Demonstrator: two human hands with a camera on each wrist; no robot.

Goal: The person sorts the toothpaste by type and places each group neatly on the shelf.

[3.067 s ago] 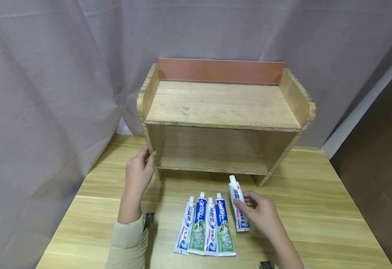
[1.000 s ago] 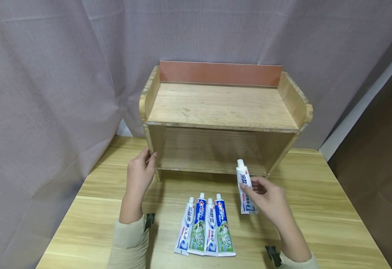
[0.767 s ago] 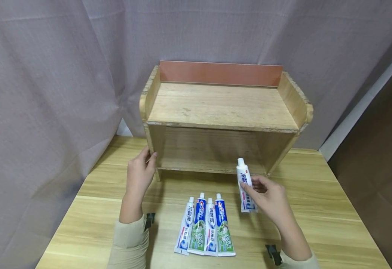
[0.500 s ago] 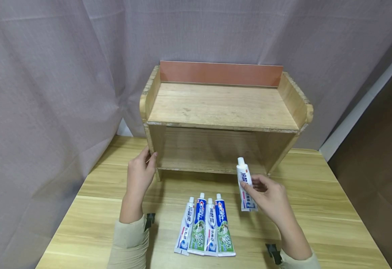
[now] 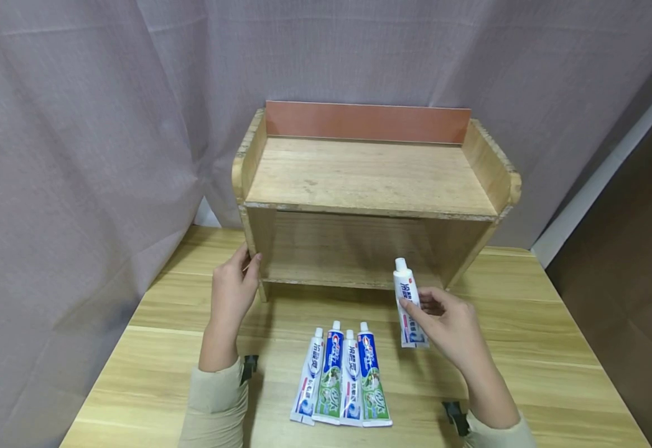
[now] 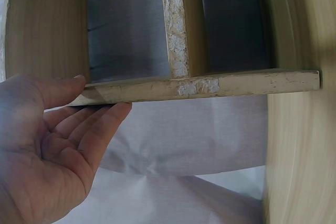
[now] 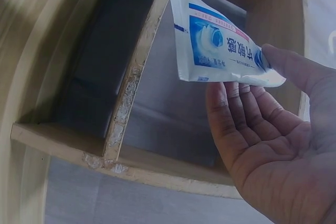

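just left of centre in the head view, the left hand (image 5: pixel 233 287) pinches the side panel (image 5: pixel 251 235) of a wooden shelf (image 5: pixel 367 174), thumb on one face and fingers behind; the left wrist view shows the same grip at its left edge. right of centre, the right hand (image 5: pixel 450 326) grasps a white toothpaste tube (image 5: pixel 407 287) between thumb and fingertips, cap uppermost and leaning slightly left, its top overlapping the lower front edge of the shelf. in the right wrist view the tube's flat end points to the upper left, raised in front of the shelf. at the bottom centre of the head view, four more tubes lie side by side, caps toward the shelf: from the left, a white one (image 5: pixel 309 379), a blue-green one (image 5: pixel 330 376), another white (image 5: pixel 351 381) and another blue-green (image 5: pixel 373 376). all four rest on a wood-grain table (image 5: pixel 539 348). a reddish strip (image 5: pixel 367 121) backs the upper shelf, and a greyish curtain (image 5: pixel 326 50) fills the top of the frame.
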